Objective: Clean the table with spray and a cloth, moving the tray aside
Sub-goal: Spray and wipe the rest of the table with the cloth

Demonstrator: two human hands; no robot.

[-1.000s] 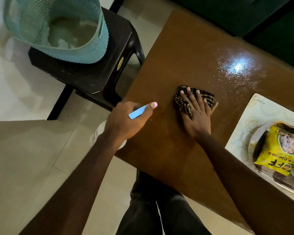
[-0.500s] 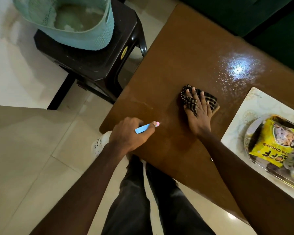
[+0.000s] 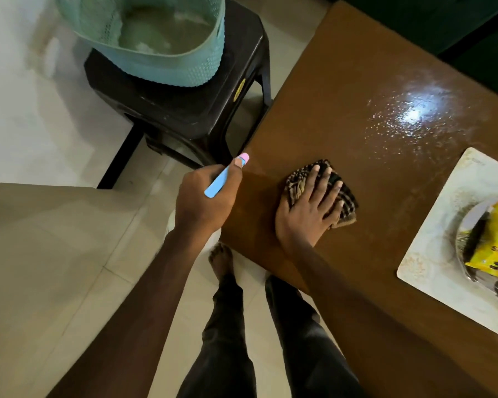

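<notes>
Closest in, two legs in dark trousers point(image 3: 222, 326) stand on the pale tiled floor point(image 3: 26, 110), with one bare foot point(image 3: 220, 259) showing just below the edge of the brown wooden counter point(image 3: 342, 96).

The left grip point(image 3: 204, 196) hangs just off the counter's left edge, fingers curled tight round a spray bottle with a light-blue trigger and pink nozzle point(image 3: 217, 182). The nozzle tip sits right at the counter's edge, and most of the bottle's body is hidden under the hand.

Just beside it, the right grip point(image 3: 305, 214) lies open and flat, with straight, spread fingers pressing a brown-and-black checked cloth point(image 3: 347, 205) onto the counter near its front-left corner.

Off to the right, well apart from the cloth, a pale rectangular tray point(image 3: 431, 254) rests on the counter and runs out of view. On it is a shiny metal dish point(image 3: 469, 222) holding a yellow printed packet point(image 3: 492, 248).

Beyond the cloth, a patch of wet droplets point(image 3: 400, 122) glints under a bright reflection.

Further left, a black plastic stool point(image 3: 190, 110) stands on the floor against the counter's corner, carrying a teal perforated plastic basket point(image 3: 167, 67). Dark green upholstery point(image 3: 457, 18) lies behind the counter's far edge.
</notes>
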